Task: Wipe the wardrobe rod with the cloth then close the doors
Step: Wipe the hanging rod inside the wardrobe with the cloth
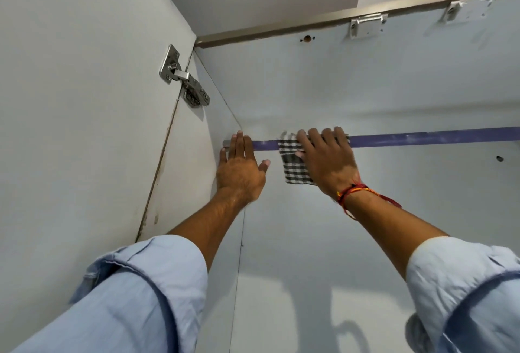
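Note:
A blue-purple wardrobe rod runs across the inside of the wardrobe from the left wall to the right edge of the view. My right hand presses a black-and-white checked cloth over the rod, fingers curled over the top. The cloth hangs below the rod under my palm. My left hand rests flat at the rod's left end, beside its metal bracket, fingers straight and holding nothing. The left door stands open.
A metal hinge joins the open left door to the side panel. Two white fittings sit under the top rail. Small holes mark the back panel. Both my sleeves are rolled up in light blue fabric.

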Demonstrator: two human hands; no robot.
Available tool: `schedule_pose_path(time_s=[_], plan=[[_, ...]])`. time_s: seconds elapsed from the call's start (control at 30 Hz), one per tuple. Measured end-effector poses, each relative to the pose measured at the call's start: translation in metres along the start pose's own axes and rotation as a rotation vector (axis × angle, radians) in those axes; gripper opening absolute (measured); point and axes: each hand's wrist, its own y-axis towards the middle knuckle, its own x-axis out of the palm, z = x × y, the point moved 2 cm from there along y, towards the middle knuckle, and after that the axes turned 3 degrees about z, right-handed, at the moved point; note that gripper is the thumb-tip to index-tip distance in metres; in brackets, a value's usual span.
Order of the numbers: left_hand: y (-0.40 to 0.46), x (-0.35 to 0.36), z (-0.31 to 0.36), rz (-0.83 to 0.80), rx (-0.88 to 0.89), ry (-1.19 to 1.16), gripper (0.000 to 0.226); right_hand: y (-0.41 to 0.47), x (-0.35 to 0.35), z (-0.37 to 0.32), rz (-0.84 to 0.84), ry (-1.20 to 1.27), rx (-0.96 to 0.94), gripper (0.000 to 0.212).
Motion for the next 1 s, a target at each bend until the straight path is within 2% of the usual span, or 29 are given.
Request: schedule_pose_path(time_s=[0.13,0.27,0.37,0.43,0.5,0.6,0.73,1.0], plan=[[0.002,-0.003,0.010,-0.019,-0.059,0.013,0.085,-0.027,-0.008,0.064,0.001,-0.049,0.043,0.041],[-0.005,-0.012,0.034,0.022,-0.080,0.143,0.087,-0.056,-0.021,0.135,-0.063,-0.122,0.078,0.043],[-0.016,-0.018,0.089,0.163,0.144,0.052,0.082,-0.064,-0.028,0.161,-0.124,-0.131,0.094,0.044],[-0.021,-0.016,0.146,0.151,0.364,-0.061,0.081,-0.068,-0.032,0.171,-0.133,-0.123,0.109,0.043],[-0.025,-0.012,0.191,0.095,0.442,-0.133,0.083,-0.070,-0.035,0.175,-0.126,-0.109,0.110,0.044],[-0.024,0.003,0.221,0.044,0.409,-0.096,0.091,-0.077,-0.038,0.191,-0.113,-0.104,0.100,0.043],[-0.024,0.018,0.218,0.107,0.422,0.010,0.098,-0.094,-0.039,0.238,-0.126,-0.147,0.094,0.047],[-0.026,0.023,0.227,0.117,0.375,-0.064,0.108,-0.149,-0.054,0.369,-0.149,-0.258,0.210,0.053]])
